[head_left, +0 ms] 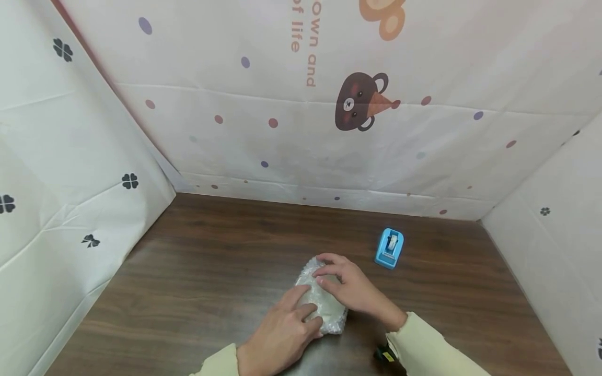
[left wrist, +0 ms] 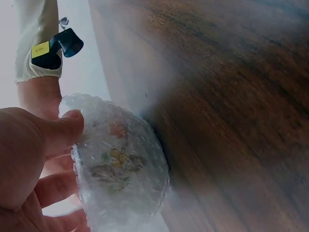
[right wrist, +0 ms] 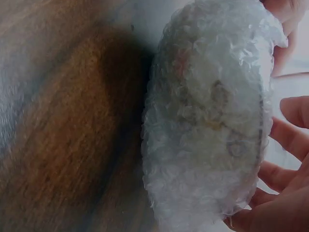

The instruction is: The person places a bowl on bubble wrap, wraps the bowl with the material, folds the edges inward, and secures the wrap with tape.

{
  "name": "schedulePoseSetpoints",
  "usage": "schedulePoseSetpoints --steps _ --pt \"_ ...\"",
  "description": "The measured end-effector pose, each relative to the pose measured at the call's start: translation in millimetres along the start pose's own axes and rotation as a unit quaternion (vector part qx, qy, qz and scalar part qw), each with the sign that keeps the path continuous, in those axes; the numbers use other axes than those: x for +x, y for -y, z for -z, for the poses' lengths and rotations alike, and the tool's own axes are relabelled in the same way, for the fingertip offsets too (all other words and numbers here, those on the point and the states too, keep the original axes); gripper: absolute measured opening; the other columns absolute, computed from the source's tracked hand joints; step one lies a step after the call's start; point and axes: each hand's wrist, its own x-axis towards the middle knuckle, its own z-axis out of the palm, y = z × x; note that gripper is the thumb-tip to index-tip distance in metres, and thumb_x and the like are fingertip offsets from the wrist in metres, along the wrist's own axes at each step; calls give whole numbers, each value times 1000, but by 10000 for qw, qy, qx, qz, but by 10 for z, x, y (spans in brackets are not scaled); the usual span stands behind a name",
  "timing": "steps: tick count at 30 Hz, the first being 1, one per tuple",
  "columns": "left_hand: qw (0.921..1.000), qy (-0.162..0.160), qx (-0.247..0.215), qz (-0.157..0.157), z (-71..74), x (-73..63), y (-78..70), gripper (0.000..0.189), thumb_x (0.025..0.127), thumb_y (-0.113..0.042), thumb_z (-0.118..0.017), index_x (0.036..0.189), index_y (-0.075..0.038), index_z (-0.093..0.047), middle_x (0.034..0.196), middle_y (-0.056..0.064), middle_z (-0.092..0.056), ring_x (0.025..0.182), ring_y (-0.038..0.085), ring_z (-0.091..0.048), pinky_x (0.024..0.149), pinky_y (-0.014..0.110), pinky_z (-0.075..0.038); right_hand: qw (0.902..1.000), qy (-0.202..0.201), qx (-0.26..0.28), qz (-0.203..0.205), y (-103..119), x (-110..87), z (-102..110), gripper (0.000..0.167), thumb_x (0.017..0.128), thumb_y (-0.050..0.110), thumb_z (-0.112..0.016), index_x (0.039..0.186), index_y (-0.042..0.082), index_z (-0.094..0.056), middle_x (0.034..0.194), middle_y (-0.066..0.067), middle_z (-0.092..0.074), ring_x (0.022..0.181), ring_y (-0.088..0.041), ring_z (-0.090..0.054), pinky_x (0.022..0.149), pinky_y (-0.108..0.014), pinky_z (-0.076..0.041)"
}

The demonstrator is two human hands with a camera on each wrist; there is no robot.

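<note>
A bowl-like piece wrapped in bubble wrap (head_left: 332, 311) sits on the brown wooden table, with faint coloured patterns showing through. In the left wrist view the wrapped bowl (left wrist: 120, 164) has a rounded side against the tabletop and a flatter top facing the fingers. My left hand (head_left: 284, 331) rests on its near left part, fingers spread and loosely bent. Over its far right part lies my right hand (head_left: 350, 284), fingertips touching the wrap. The right wrist view shows the wrapped bowl (right wrist: 207, 121) close up, with fingers (right wrist: 285, 135) along its top side.
A blue tape dispenser (head_left: 389, 248) stands behind and right of the wrapped bowl. Near the right sleeve is a black wrist camera (head_left: 385, 354) with a yellow label. Printed white sheets (head_left: 301, 141) wall in the table (head_left: 188, 292) at the back and both sides.
</note>
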Motion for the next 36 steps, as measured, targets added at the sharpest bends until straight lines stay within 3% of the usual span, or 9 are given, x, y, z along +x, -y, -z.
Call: schedulePoseSetpoints --steps 4,9,16,23,26,31,33,36 --pt "9999 98 -87 94 10 3 15 14 90 -38 -79 92 -25 -78 100 -6 -76 128 38 -62 113 52 -49 9996 -186 214 60 -19 19 12 17 101 15 -65 111 16 -80 146 -11 -62 139 -38 -55 110 -63 -48" --pt "9997 141 -152 94 10 18 27 13 91 -40 -78 93 -26 -78 101 -6 -76 130 34 -62 114 48 -49 9975 -386 577 88 -54 11 75 17 98 10 -68 106 18 -81 145 -10 -62 139 -37 -54 110 -61 -48" --pt "9999 12 -165 -16 -4 34 46 14 88 -40 -80 89 -26 -77 97 -7 -75 128 28 -63 117 43 -47 9964 -40 -661 526 -107 10 61 17 97 13 -71 107 21 -81 150 -6 -58 143 -34 -48 111 -63 -47" --pt "9983 193 -490 -246 -9 71 110 15 90 -41 -79 89 -26 -76 100 -9 -76 115 14 -69 120 42 -44 9835 -346 -1451 1024 -123 32 9 17 93 10 -73 107 17 -80 141 -7 -62 136 -30 -55 107 -55 -53" --pt "9980 254 -513 -273 -5 78 126 16 91 -42 -78 89 -27 -76 100 -9 -76 115 13 -69 119 42 -45 9692 -498 -1954 1416 -141 47 -14 17 92 9 -74 108 16 -78 136 -9 -64 131 -28 -59 105 -49 -55" --pt "9976 334 -545 -254 -3 87 129 16 93 -42 -76 89 -27 -76 101 -8 -77 119 15 -68 117 43 -47 9263 -784 -3033 2095 -191 56 -53 22 92 13 -73 114 13 -75 130 -11 -66 124 -26 -63 104 -43 -57" --pt "9975 366 -551 -253 -1 89 126 16 93 -42 -76 90 -27 -77 102 -8 -77 119 16 -68 117 43 -47 9105 -889 -3393 2189 -207 53 -58 26 91 17 -73 117 13 -74 129 -10 -66 123 -26 -63 103 -43 -58" --pt "9973 411 -557 -258 1 94 123 16 94 -42 -75 91 -27 -77 102 -8 -77 118 16 -69 117 43 -47 8972 -949 -3721 2181 -222 48 -52 31 91 22 -73 121 14 -73 130 -9 -66 124 -27 -63 98 -44 -59"
